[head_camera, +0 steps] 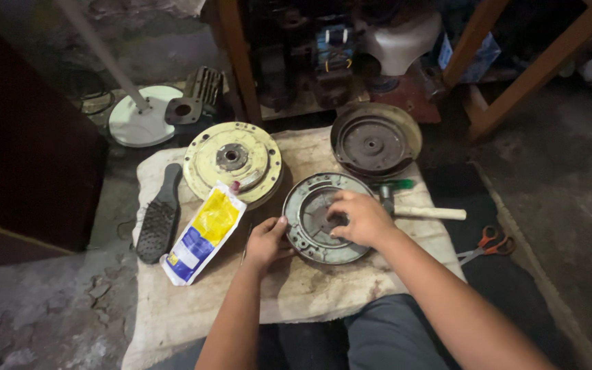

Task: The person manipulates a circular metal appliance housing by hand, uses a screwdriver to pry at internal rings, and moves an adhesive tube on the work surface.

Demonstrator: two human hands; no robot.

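A round grey metal cover plate [303,205] lies on a stained cloth [310,288] on the floor. My left hand [266,241] holds its near left rim with the thumb on the edge. My right hand [359,216] rests over the plate's centre, fingers curled down into the middle opening. What the fingertips touch is hidden.
A pale yellow disc-shaped motor part [233,161] and a dark rusty disc [374,140] lie further back. A yellow, blue and white pouch [203,231], a black brush [159,214], a wooden-handled hammer [423,211] and orange scissors [488,243] lie around. Wooden table legs [241,62] stand behind.
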